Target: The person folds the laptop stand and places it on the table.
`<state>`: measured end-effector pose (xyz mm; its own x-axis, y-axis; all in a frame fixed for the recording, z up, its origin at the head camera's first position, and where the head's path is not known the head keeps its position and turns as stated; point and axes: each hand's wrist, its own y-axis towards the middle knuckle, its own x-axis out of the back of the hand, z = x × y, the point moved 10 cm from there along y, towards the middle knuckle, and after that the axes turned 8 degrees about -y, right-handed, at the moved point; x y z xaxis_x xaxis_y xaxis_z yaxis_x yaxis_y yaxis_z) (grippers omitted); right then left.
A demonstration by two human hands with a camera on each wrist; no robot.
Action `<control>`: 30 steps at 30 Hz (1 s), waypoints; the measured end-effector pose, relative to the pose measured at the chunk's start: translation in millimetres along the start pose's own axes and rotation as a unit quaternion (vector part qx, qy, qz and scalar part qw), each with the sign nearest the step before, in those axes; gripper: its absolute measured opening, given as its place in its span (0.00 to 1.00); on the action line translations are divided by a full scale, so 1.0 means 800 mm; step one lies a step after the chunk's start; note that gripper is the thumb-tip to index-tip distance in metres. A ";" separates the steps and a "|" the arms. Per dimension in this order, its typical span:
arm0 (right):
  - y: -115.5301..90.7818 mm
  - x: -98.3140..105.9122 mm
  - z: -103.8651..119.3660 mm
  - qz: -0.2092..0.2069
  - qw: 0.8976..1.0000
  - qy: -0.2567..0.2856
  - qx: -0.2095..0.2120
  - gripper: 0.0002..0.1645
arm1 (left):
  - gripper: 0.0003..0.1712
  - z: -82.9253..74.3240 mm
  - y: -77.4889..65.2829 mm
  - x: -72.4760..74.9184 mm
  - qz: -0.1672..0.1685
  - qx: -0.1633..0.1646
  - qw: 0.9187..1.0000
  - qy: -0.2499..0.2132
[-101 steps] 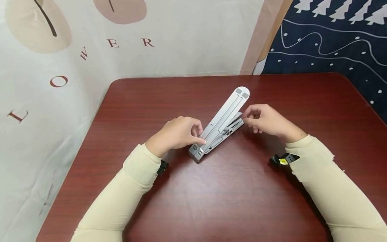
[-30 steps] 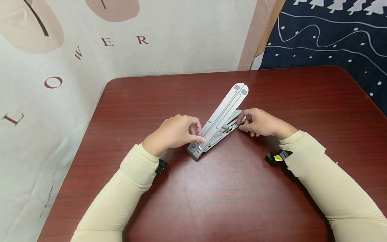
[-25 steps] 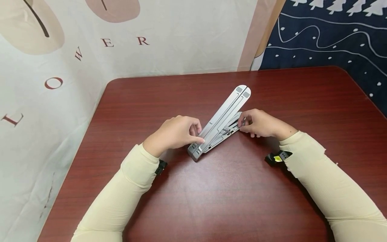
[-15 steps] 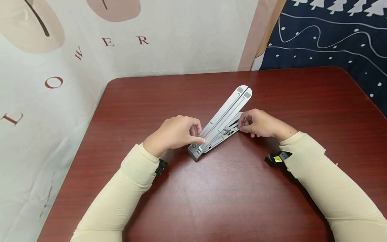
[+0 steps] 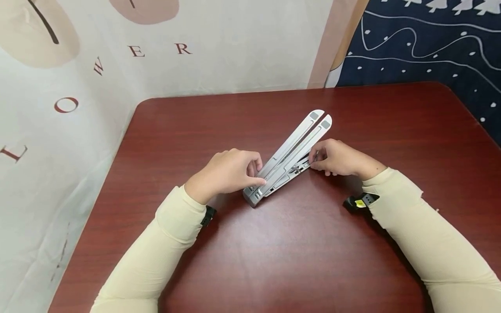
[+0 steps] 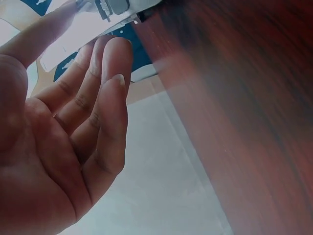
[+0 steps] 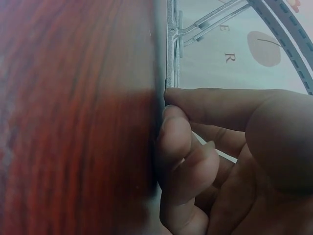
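Note:
A silver folding laptop stand (image 5: pixel 296 155) sits slantwise on the table, its two upper bars raised off the lower part and parted at their far ends. My left hand (image 5: pixel 232 171) pinches it near the grey hinge end, thumb on one side and fingers on the other. In the left wrist view the thumb meets the bright bar (image 6: pixel 68 46), while the fingers curl beside it. My right hand (image 5: pixel 338 160) grips the far end of the lower part. The right wrist view has thumb and index finger pinching the lower bar (image 7: pixel 172 63), low against the tabletop; the held tip is hidden.
The reddish-brown wooden table (image 5: pixel 250 261) has rounded far corners. Behind it hang a white cloth with letters (image 5: pixel 250 48) and a dark blue cloth (image 5: pixel 415 48). Black wrist straps (image 5: pixel 362 202) are on both forearms.
Earlier my right hand was just off the stand's lower end; now it grips there. The upper bars' far ends, side by side before, have spread apart. The left hand has hardly moved.

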<state>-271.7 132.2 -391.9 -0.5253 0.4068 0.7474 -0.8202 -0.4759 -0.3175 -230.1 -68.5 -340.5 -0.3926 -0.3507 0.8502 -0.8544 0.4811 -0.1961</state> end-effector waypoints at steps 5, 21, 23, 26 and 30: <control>0.000 0.003 0.004 0.002 1.000 0.003 0.006 0.03 | 0.19 -0.004 -0.002 0.002 -0.003 -0.003 1.000 0.013; -0.008 0.043 -0.010 -0.083 0.996 -0.018 0.003 0.06 | 0.23 -0.005 -0.010 -0.002 0.002 0.006 0.999 0.038; -0.007 0.042 -0.013 -0.079 0.997 -0.019 -0.003 0.08 | 0.25 -0.004 -0.011 -0.005 0.009 0.011 0.999 0.041; -0.007 0.042 -0.017 -0.077 0.997 -0.019 -0.007 0.11 | 0.29 -0.006 -0.013 -0.006 0.011 0.018 0.998 0.051; -0.006 0.040 -0.016 -0.064 0.998 -0.021 0.004 0.15 | 0.34 -0.008 -0.014 -0.007 0.015 0.027 0.997 0.067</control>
<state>-288.0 157.6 -374.0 -0.4063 0.4323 0.8050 -0.8784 -0.4275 -0.2137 -216.4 -66.4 -339.6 -0.3718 -0.2250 0.9006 -0.8618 0.4443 -0.2447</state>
